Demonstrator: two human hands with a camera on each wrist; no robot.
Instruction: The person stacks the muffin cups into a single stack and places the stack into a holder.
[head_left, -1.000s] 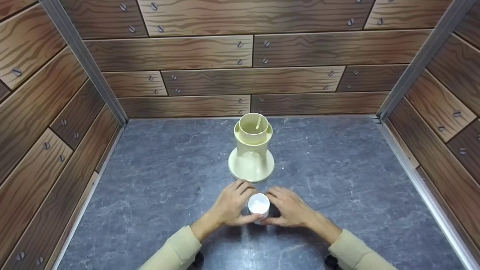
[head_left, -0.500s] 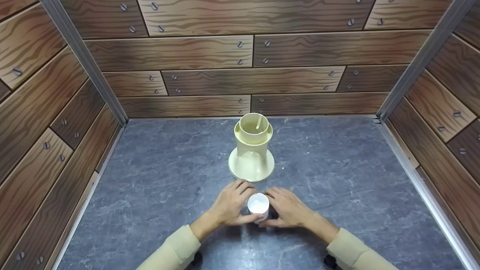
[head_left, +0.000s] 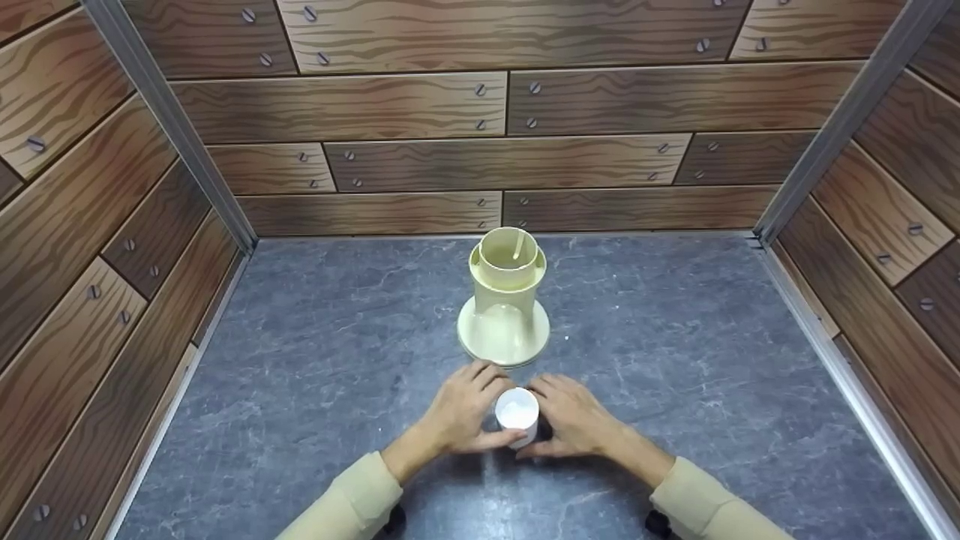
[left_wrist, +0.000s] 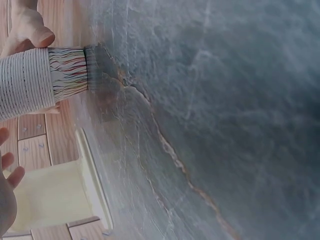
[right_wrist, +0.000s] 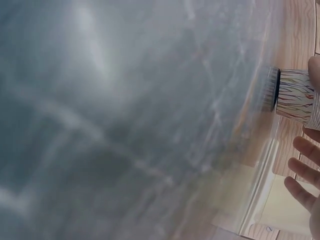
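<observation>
A white round cup point(head_left: 517, 412) stands between both hands, its mouth facing up in the head view. The wrist views show its side: white cord-like ribs point(left_wrist: 27, 82) above a band of thin coloured wavy lines point(right_wrist: 295, 95), with a dark bottom edge close to the tabletop. My left hand point(head_left: 465, 405) holds the cup from the left, thumb across its front and fingers reaching round the far side. From the right, my right hand point(head_left: 574, 416) holds it too, thumb low at the front and forefinger at the back; other fingers are partly hidden.
Just beyond the hands stands a pale yellow plastic holder point(head_left: 504, 330) with a broad round base and an inner cylinder on top. Wood-patterned walls point(head_left: 420, 161) with metal corner rails point(head_left: 817, 112) enclose the grey marbled table point(head_left: 337, 322).
My right hand and sleeve shift very slightly left, the thumb a little lower along the cup's front. The left hand and the pale yellow holder stay in place.
</observation>
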